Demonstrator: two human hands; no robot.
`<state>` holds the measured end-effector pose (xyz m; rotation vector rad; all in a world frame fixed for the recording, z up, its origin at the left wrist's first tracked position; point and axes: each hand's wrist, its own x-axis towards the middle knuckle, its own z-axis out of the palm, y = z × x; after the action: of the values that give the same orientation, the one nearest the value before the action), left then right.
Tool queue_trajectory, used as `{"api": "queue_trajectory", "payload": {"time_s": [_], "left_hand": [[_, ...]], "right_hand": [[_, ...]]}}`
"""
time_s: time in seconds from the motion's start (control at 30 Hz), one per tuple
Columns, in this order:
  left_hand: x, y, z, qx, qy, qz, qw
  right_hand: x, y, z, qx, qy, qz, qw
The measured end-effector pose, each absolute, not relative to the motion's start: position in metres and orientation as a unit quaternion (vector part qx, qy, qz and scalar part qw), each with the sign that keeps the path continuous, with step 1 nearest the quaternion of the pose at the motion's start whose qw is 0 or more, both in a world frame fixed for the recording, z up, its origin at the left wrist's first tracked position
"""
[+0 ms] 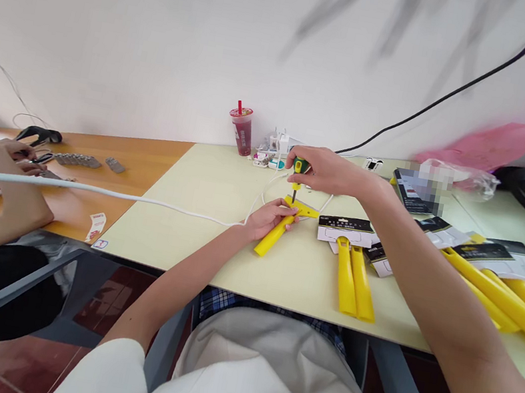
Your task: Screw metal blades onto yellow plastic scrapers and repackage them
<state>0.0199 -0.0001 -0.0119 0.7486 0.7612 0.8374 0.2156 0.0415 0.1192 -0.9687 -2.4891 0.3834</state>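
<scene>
My left hand (269,219) is closed around a yellow scraper (271,239), whose wide head points to the upper right over the pale table. My right hand (321,169) grips a green and yellow screwdriver (297,179) from above. The screwdriver stands upright, its dark shaft reaching down to the scraper's head beside my left fingertips. Whether its tip sits in a screw is too small to tell. Just right of the scraper lie two yellow handles (347,286) under a black and white card (345,230).
More yellow scrapers with cards (504,293) lie on the right. A drink cup (242,130), a phone (414,191) and a pink bag (495,146) stand or lie toward the wall. A white cable (179,208) crosses the left side. Another person's hands (10,155) work at the orange table.
</scene>
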Motion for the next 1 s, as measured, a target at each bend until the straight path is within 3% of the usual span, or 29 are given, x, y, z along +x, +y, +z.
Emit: {"api": "queue_trajectory", "payload": {"time_s": [0.3, 0.5, 0.7, 1.0], "left_hand": [[0.0206, 0.0010, -0.0134, 0.337, 0.359, 0.394, 0.776], [0.0200, 0.0019, -0.0147, 0.338, 0.357, 0.389, 0.779], [0.0200, 0.0026, -0.0171, 0.338, 0.353, 0.396, 0.777], [0.0190, 0.0020, -0.0170, 0.347, 0.353, 0.390, 0.777]], "right_hand": [[0.2181, 0.0407, 0.1186, -0.360, -0.896, 0.172, 0.198], [0.2132, 0.0405, 0.1189, -0.354, -0.905, 0.095, 0.216], [0.2136, 0.0351, 0.1208, -0.360, -0.896, 0.171, 0.197], [0.2145, 0.0377, 0.1208, -0.385, -0.894, 0.109, 0.204]]}}
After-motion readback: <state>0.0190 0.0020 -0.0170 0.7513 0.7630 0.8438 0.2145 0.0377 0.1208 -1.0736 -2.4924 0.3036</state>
